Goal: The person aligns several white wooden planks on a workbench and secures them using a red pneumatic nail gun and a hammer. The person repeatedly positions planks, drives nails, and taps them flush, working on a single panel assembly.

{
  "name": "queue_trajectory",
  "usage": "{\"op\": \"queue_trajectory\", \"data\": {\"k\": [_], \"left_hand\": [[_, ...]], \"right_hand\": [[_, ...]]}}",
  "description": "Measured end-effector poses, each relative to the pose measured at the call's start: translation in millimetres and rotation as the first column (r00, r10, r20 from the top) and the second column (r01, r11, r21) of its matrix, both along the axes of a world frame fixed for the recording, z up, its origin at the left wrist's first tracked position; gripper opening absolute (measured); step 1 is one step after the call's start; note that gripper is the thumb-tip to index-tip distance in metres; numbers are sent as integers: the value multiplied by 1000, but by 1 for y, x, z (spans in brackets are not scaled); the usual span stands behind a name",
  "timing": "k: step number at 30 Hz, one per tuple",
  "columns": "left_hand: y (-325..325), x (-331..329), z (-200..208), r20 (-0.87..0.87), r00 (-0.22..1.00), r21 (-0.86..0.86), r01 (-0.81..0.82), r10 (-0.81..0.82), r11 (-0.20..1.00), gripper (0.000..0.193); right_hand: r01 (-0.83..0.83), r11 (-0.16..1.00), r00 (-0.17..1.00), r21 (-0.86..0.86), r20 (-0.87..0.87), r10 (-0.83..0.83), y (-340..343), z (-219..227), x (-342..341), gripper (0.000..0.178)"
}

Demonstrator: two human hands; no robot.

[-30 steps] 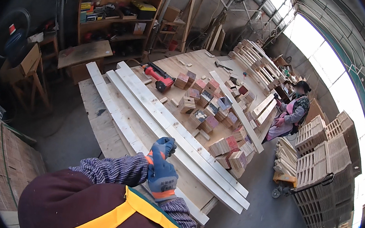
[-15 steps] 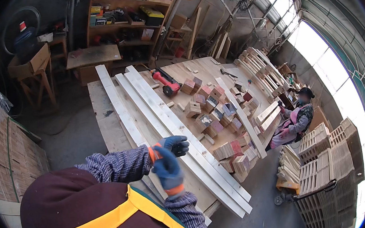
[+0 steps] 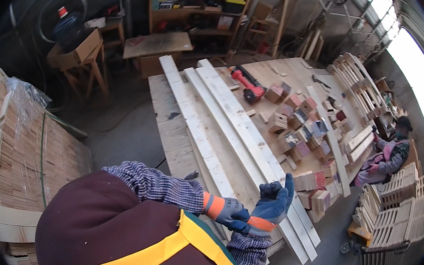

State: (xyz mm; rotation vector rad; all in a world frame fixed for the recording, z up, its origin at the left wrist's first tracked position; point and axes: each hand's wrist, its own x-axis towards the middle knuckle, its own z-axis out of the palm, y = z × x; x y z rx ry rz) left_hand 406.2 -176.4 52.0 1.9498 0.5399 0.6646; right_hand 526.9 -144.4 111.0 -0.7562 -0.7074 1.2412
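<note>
Both my hands wear blue work gloves with orange cuffs, held over the near end of the long pale planks (image 3: pixel 224 118) on the wooden workbench (image 3: pixel 165 127). My left hand (image 3: pixel 235 214) reaches across to my right wrist, its fingers closed on the orange cuff of the right glove (image 3: pixel 263 223). My right hand (image 3: pixel 273 202) is raised with one finger up and the other fingers partly bent, apart from it. Nothing shows in its grasp. To the right of the planks lie several wooden blocks (image 3: pixel 301 148), some with reddish faces.
A red and black power tool (image 3: pixel 248 87) rests beyond the planks. One loose plank (image 3: pixel 334 141) lies across the blocks. At the far right a co-worker (image 3: pixel 390 153) stands by stacked slatted wood (image 3: pixel 405 222). Shelves (image 3: pixel 189 12) stand behind, and bundled wood (image 3: pixel 28 138) to the left.
My view has turned left. My hands, earlier crossing in front of me, are now lower and further right, with the left closed at the right glove's cuff.
</note>
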Motion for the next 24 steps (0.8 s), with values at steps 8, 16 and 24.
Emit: {"op": "queue_trajectory", "data": {"k": [8,16,24], "left_hand": [[29,-72,-75,-203,979,-180,-2,-36,984,37],[99,-266,-184,-508,796,-195,-477,328,857,40],[227,-379,-239,-614,463,661,-141,639,737,54]], "right_hand": [[-182,958,826,-223,493,272,68,-93,-92,51],[-83,839,-373,-538,798,474,132,-293,-120,101],[-31,821,-431,-570,749,503,131,-308,-131,104]]}}
